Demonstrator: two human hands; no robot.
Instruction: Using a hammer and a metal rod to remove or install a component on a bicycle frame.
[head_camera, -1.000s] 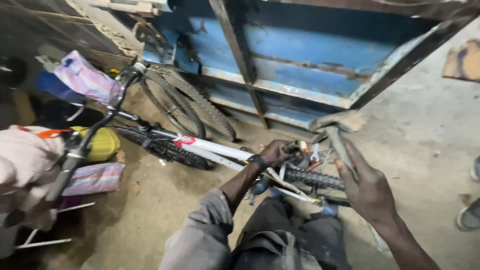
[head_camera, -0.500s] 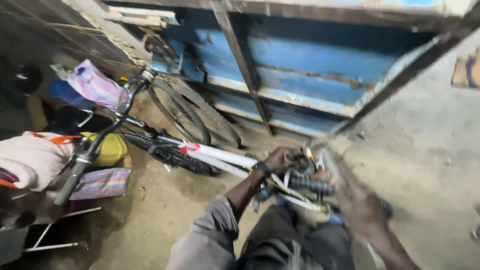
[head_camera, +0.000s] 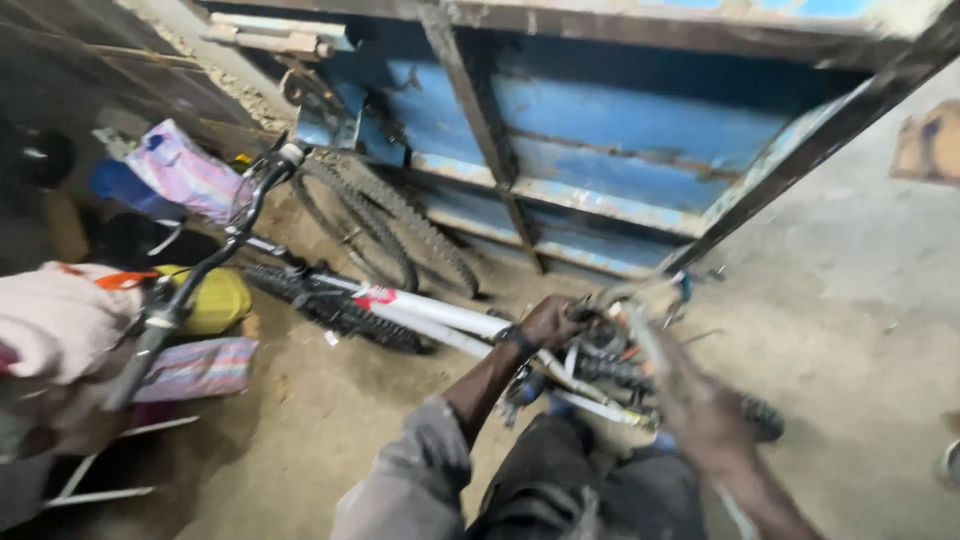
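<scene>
Gripping the white bicycle frame (head_camera: 440, 312) near the rear wheel (head_camera: 640, 375), the left hand (head_camera: 550, 322) is closed around it; the blurred right hand (head_camera: 700, 410) swings a tool, grip indistinct. Striking appears under way; steady aim matters next.

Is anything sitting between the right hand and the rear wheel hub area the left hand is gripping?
Nothing visible does. The right hand, blurred, sits right beside the rear wheel, and the left hand already grips the bicycle there. The motion blur hides finer detail.
</scene>
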